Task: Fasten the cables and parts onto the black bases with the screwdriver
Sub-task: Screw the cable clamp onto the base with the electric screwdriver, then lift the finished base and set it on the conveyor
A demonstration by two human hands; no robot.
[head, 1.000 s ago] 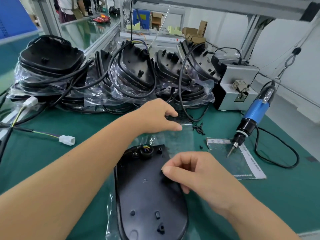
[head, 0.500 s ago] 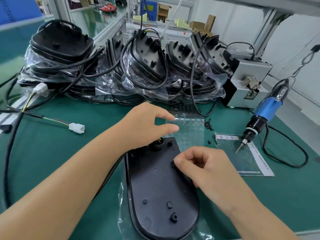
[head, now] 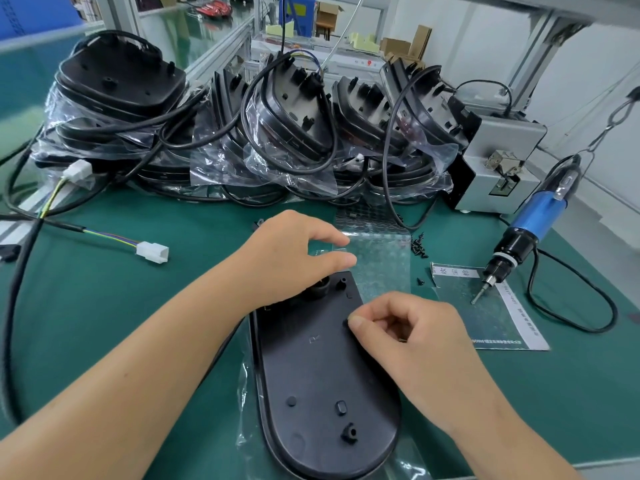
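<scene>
Head view of a green work mat [head: 104, 323]. A black base [head: 322, 386], oval and lying flat on a clear plastic bag, sits directly beneath both hands. The left hand [head: 291, 258] hovers over the far end of the base, beside a round cable bushing [head: 317, 289]; its fingers are loosely curved, thumb and forefinger apart, and whether they touch the clear bubble-wrap sheet [head: 377, 258] just past the fingertips cannot be told. The right hand [head: 412, 344] rests on the right edge of the base with fingers curled, thumb and forefinger pinched together near a small black boss; any part held between them is too small to see. Loose black screws [head: 419, 244] lie just beyond the right hand, near the bubble wrap. Farther right, the blue electric screwdriver [head: 530, 233] hangs from a hook, its bit touching a printed sheet [head: 498, 313]. A grey box [head: 498, 168] stands behind the screwdriver. Beyond the left hand, stacked black bases in plastic bags [head: 221, 133] with cables fill the back of the mat; a white connector [head: 152, 252] lies to the left hand's left.
</scene>
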